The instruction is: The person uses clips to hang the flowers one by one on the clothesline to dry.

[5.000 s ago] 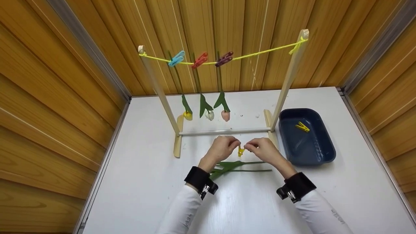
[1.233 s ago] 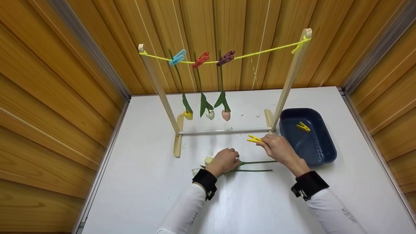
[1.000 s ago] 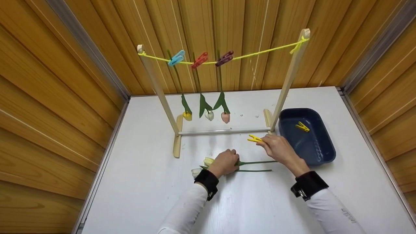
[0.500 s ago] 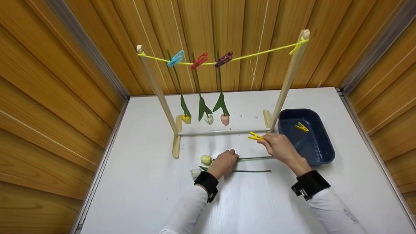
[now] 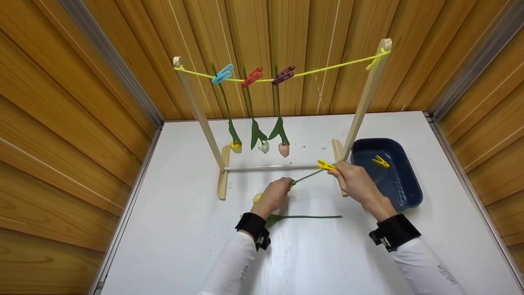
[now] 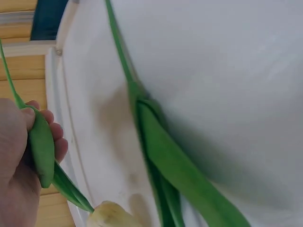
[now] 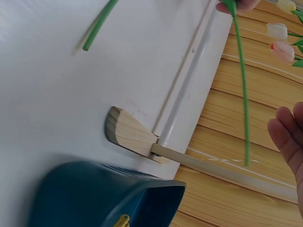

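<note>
My left hand (image 5: 272, 194) grips a pale yellow tulip (image 6: 111, 215) around its stem and leaves, lifted off the table. Its green stem points up and right toward my right hand (image 5: 359, 184), which pinches a yellow clothespin (image 5: 326, 165) whose jaws face left. The right wrist view shows the stem end apart from my right fingers (image 7: 284, 135). Another tulip (image 5: 311, 216) lies on the table, its bloom hidden behind my left wrist. Yellow (image 5: 235, 147), white (image 5: 263, 146) and pink (image 5: 284, 149) tulips hang bloom-down from blue (image 5: 222, 74), red (image 5: 252, 76) and dark purple (image 5: 283, 75) clothespins.
A yellow cord (image 5: 339, 64) runs between two wooden posts (image 5: 365, 98), joined low down by a white bar (image 5: 266, 167). On the right stands a dark blue bin (image 5: 413, 192) with a yellow clothespin (image 5: 380, 161) inside. Wood-panelled walls (image 5: 61, 143) enclose the white table (image 5: 172, 246).
The left hand, earlier with the right at the clothespin, has gone down to the tulips and raised the pale yellow one. The right hand has moved slightly up with the clothespin.
</note>
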`<state>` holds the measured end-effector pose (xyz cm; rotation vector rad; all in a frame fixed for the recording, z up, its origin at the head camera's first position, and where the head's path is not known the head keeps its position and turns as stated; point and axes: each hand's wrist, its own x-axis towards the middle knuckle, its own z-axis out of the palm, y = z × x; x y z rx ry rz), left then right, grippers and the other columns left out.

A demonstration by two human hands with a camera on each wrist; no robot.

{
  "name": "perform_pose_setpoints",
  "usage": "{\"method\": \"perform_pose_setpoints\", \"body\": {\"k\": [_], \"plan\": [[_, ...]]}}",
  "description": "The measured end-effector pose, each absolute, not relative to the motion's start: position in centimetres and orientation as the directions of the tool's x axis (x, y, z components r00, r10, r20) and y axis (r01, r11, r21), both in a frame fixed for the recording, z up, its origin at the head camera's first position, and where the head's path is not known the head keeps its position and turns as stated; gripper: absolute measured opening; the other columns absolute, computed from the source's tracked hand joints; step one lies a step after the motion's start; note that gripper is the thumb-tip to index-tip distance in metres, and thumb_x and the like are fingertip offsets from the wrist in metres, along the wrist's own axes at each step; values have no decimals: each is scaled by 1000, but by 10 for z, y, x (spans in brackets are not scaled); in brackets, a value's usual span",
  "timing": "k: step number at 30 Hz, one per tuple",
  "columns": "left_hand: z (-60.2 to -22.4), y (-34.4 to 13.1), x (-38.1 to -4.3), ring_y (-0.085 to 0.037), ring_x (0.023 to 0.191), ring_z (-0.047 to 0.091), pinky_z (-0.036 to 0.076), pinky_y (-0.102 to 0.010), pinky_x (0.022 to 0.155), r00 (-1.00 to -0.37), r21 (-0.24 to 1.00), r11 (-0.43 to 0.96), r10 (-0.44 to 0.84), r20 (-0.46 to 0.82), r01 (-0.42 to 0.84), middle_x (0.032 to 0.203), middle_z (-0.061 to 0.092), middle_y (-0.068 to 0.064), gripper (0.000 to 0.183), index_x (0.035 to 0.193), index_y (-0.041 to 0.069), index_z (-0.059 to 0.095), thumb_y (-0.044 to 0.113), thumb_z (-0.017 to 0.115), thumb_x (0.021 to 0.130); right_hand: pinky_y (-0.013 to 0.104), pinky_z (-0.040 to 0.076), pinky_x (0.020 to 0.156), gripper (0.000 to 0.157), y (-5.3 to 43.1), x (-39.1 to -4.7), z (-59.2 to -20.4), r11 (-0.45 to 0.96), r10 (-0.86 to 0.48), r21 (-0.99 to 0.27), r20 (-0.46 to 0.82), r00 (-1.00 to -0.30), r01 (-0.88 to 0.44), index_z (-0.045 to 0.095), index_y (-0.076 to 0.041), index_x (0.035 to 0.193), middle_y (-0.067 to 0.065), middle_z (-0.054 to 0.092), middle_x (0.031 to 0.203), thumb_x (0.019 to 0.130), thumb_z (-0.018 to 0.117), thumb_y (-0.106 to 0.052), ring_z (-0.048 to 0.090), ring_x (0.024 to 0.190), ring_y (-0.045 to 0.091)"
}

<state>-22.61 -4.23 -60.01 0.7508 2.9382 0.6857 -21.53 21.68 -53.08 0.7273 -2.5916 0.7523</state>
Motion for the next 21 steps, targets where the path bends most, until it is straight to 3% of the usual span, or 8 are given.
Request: {"method": "perform_pose_setpoints", "body": {"k": [9, 21], "plan": [[-581, -41, -228, -18, 89, 69, 56, -32, 80, -906, 546, 728, 389, 168, 414, 96, 71, -4, 16, 114, 9, 60, 11, 48, 104, 25, 34, 53, 16, 215, -220, -507, 743, -366, -351, 500, -785, -570, 58, -3, 82, 2, 44, 64, 96, 64, -10, 39, 58, 14], [-552, -34, -232, -15, 83, 70, 56, -26, 74, -912, 650, 642, 321, 255, 407, 93, 71, -7, 22, 118, 6, 61, 12, 44, 106, 23, 29, 53, 20, 215, -222, -465, 767, -365, -320, 496, -788, -557, 54, -1, 82, 2, 41, 66, 99, 58, -10, 36, 59, 12]]}}
